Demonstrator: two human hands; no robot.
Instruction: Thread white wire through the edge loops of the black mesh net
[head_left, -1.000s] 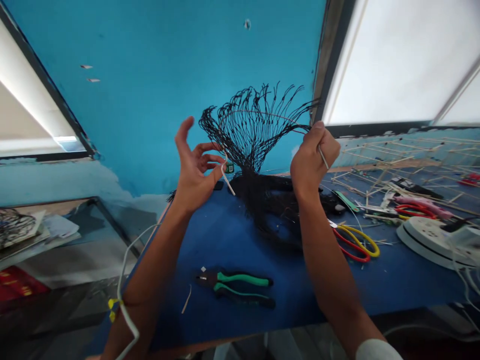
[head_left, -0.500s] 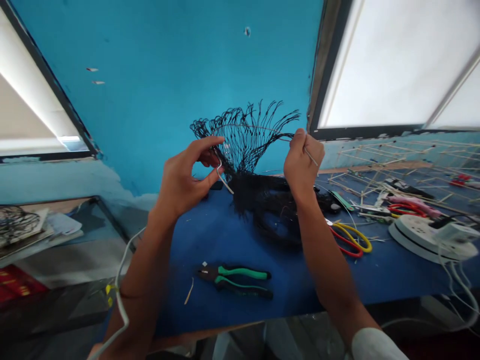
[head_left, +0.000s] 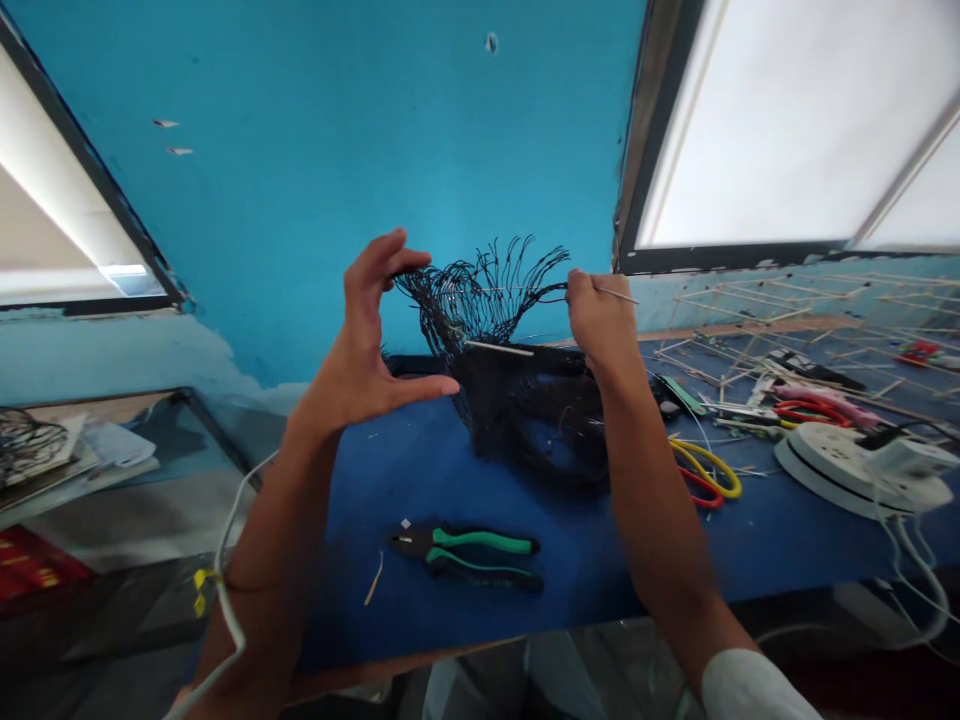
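Observation:
A black knotted net (head_left: 480, 310) is bunched in the air between my hands, its loose strands fanning upward. A thin metal wire runs through its meshes to my right hand (head_left: 604, 315), which is closed around the wire (head_left: 621, 296) and some net strands. My left hand (head_left: 367, 345) is open, thumb and fingers wide apart, its upper fingertips touching the net's left edge. A pale, straight rod-like piece (head_left: 499, 348) shows in front of the net. Below it, a dark mass of netting (head_left: 517, 420) rests on the blue table (head_left: 585, 570).
Green-handled pliers (head_left: 472, 555) lie in front of me. Yellow-and-red handles (head_left: 709, 475), a white round power strip (head_left: 862, 470) and a thin stick frame (head_left: 795, 310) occupy the right side. A white cable (head_left: 225, 560) passes by my left forearm.
My left thumb and fingers have spread apart, and the pale piece formerly between them is now off the hand, farther right. The net has sunk slightly; my right hand keeps its hold.

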